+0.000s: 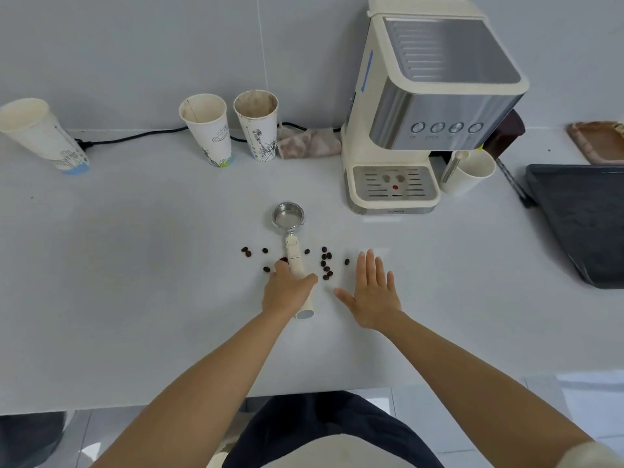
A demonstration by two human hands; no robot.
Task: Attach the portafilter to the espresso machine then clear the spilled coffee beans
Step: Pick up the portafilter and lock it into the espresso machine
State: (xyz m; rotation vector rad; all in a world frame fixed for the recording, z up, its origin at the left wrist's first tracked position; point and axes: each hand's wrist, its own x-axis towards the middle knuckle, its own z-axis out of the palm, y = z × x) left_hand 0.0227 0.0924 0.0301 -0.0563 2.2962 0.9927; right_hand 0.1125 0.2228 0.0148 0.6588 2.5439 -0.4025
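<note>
The portafilter (pixel 288 216) lies on the white counter, steel basket away from me, cream handle toward me. My left hand (pixel 287 288) is wrapped over the handle. Several dark coffee beans (pixel 326 263) lie scattered on both sides of the handle. To the right of the beans my right hand (pixel 373 292) rests flat with its fingers spread and holds nothing. The cream and steel espresso machine (pixel 432 106) stands at the back right, its drip tray (pixel 393 187) facing me.
Three used paper cups (pixel 206 130) and a crumpled cloth (pixel 309 143) stand along the back wall, with a black cable behind them. A cream mug (pixel 469 173) sits right of the machine. A dark tray (pixel 584 217) fills the right side. The counter edge (pixel 202 401) is close to me.
</note>
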